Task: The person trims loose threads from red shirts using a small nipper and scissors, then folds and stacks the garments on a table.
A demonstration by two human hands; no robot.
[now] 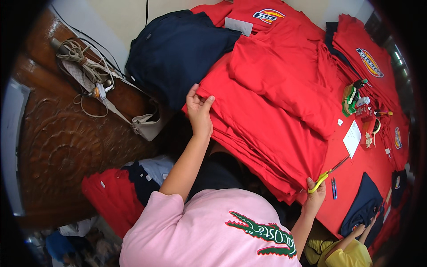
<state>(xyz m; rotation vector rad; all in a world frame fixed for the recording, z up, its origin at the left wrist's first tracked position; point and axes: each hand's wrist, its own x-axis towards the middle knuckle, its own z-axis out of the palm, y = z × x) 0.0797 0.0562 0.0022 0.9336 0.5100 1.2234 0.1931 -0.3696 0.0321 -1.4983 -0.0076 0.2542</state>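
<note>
Mid-frame, the left hand (199, 115) pinches a red shirt (267, 138). Its edge slants lower-right to the right hand (315, 198), gripping yellow-handled scissors (321, 179).

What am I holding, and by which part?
Your left hand pinches the red fabric at its left corner; your right hand holds the scissors by their yellow handles and seems to grip the fabric's near edge.

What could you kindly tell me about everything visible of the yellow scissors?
The scissors have yellow handles, seemingly plastic, and slim, dark, metal-looking blades. The right hand holds them by the handles, at the edge of the red cloth. The blades seem closed and point toward the picture's upper right, tips near the white paper. The hand hides part of the handles.
</note>
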